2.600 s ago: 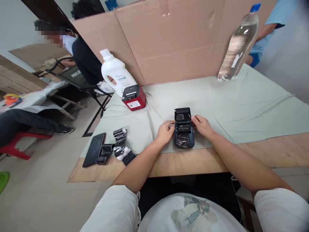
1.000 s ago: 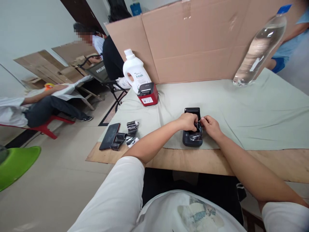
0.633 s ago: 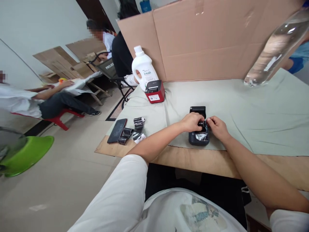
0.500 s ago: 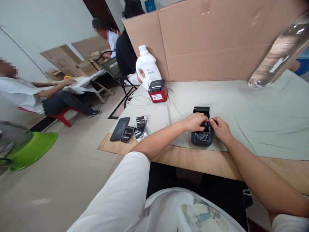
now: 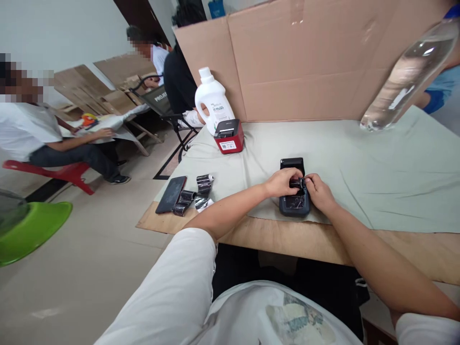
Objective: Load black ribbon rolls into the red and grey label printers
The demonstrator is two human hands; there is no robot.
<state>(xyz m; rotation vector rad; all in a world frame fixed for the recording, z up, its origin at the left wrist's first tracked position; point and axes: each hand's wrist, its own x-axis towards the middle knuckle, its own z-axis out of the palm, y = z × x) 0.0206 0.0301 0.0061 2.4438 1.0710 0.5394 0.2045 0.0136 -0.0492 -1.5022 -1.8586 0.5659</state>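
Observation:
A small black printer (image 5: 295, 211), its lid (image 5: 292, 163) tipped up at the far side, lies on the cloth in front of me. My left hand (image 5: 283, 183) is closed with thumb and fingers around a dark shiny roll (image 5: 295, 183) over the printer's inside. At the printer's right edge, my right hand (image 5: 319, 192) pinches near the roll's end; what its fingertips hold is hidden. Clear film shows in the near part of the printer. To the left, a crumpled strip of black ribbon (image 5: 203, 188) lies beside a dark phone (image 5: 171, 194).
A red and black box-shaped device (image 5: 230, 139) stands before a white jug (image 5: 214, 103). A cardboard wall (image 5: 305, 67) borders the table's back, with a clear bottle (image 5: 398, 86) leaning at right. People sit at left near a green chair (image 5: 36, 230).
The view has shifted slightly. My left hand has raised the dark roll a little, so more of it shows. My right hand stays at the printer's right edge.

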